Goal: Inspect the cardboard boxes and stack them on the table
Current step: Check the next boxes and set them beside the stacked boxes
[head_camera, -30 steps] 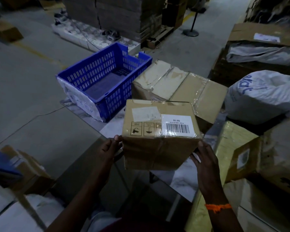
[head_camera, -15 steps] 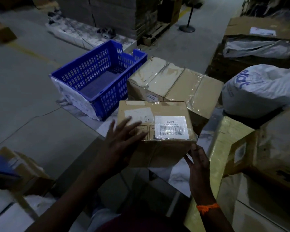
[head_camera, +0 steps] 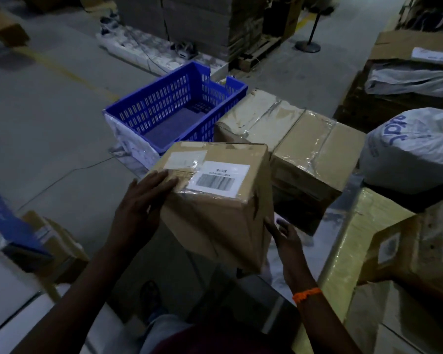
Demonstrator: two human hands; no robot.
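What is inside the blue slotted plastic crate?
In the blue slotted plastic crate only its bare floor shows, nothing on it. The strip along its near wall is hidden by that wall and by the brown barcode-labelled cardboard box.

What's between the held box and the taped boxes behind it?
Nothing visible. The box, tilted between the left hand and right hand, is just in front of the taped boxes; the crate stands to their left.
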